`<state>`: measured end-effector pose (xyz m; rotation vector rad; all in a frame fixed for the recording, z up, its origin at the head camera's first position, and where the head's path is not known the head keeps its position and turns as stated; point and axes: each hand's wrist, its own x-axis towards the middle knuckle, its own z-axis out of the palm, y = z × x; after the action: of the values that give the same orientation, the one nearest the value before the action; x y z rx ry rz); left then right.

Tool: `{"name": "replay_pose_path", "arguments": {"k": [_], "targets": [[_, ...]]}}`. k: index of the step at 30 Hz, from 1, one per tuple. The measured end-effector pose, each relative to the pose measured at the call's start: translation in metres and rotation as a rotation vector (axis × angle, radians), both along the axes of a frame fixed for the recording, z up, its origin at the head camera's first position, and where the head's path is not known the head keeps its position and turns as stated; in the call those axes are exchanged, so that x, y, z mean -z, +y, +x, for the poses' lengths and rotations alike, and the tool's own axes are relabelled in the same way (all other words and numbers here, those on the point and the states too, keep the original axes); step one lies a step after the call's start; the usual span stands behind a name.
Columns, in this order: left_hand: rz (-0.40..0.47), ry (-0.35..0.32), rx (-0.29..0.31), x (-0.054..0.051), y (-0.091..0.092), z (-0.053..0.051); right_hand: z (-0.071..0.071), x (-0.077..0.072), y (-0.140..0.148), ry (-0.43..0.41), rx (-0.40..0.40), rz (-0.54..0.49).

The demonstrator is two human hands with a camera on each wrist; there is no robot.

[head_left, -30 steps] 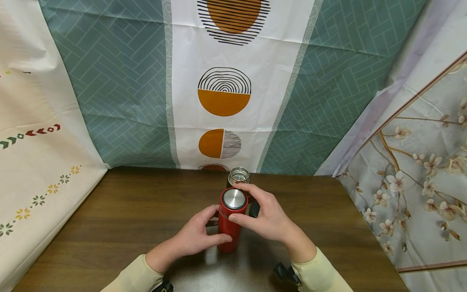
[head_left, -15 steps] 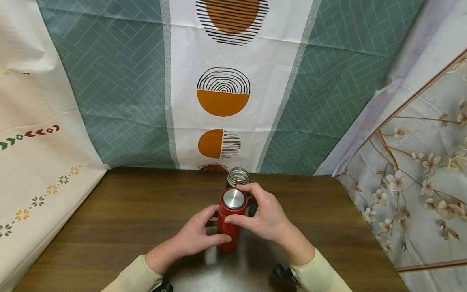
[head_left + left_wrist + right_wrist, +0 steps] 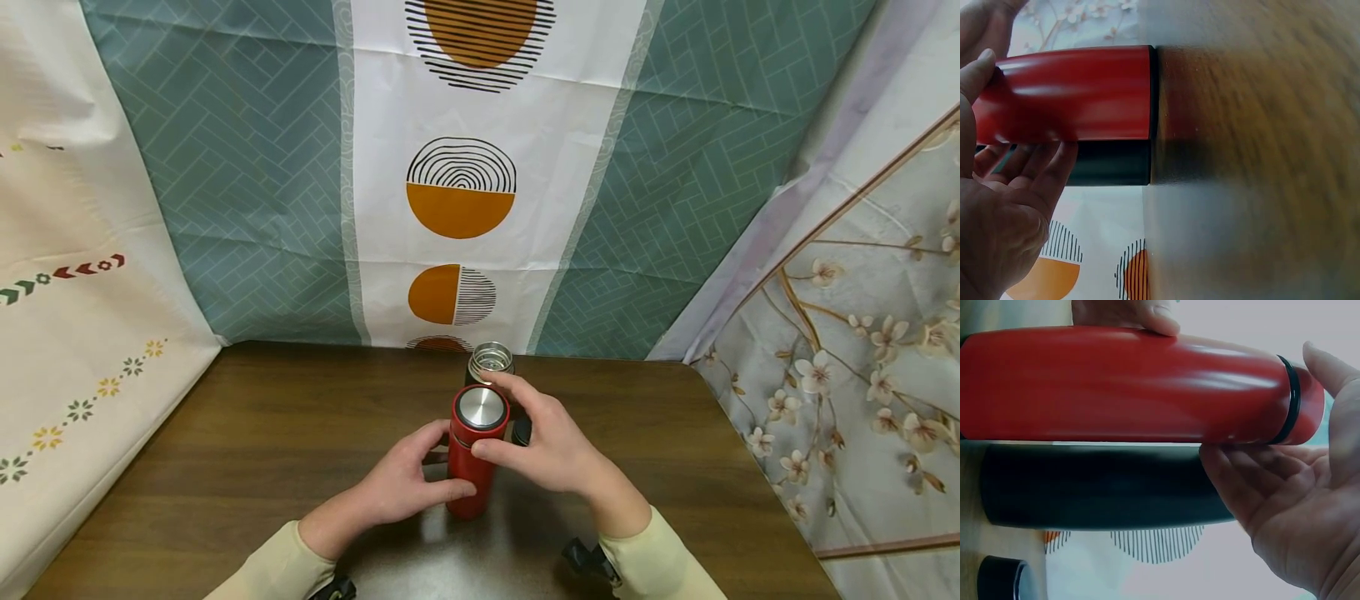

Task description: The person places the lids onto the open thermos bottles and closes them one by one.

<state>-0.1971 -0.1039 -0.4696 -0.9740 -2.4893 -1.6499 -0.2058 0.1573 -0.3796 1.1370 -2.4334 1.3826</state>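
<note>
A red bottle (image 3: 471, 479) with a silver-topped lid (image 3: 482, 407) stands upright on the table. Around its body curls my left hand (image 3: 408, 475), thumb at the front and fingers on the far side. My right hand (image 3: 551, 442) is at the lid, thumb at the front and fingers behind. A dark line separates the lid (image 3: 1310, 409) from the body in the right wrist view, where the right thumb lies by the lid. Directly behind stands a dark bottle (image 3: 1097, 487), its steel mouth (image 3: 492, 357) uncovered.
A small black cap (image 3: 522, 432) lies on the wooden table (image 3: 300, 400), to the right of the bottles and partly hidden by my right hand. Patterned cloths hang behind the table (image 3: 465, 100) and on both sides.
The right thumb and fingers have shifted slightly left along the lid and then back to the right. The left hand and both bottles have stayed in place.
</note>
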Motion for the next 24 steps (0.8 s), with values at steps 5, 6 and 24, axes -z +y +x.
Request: {"name": "replay_pose_path", "arguments": {"k": [5,6,24], "targets": [[0.013,-0.006,0.008,0.0005,0.0002,-0.0004,-0.0039,0.0023,0.0023,-0.028,-0.079,-0.023],[0.014,-0.009,0.009,0.0005,0.0002,-0.0004,-0.0043,0.0026,0.0024,-0.028,-0.086,-0.025],[0.001,0.002,0.007,-0.0007,0.0005,-0.0017,-0.0013,0.0029,-0.0011,0.004,0.016,-0.038]]}}
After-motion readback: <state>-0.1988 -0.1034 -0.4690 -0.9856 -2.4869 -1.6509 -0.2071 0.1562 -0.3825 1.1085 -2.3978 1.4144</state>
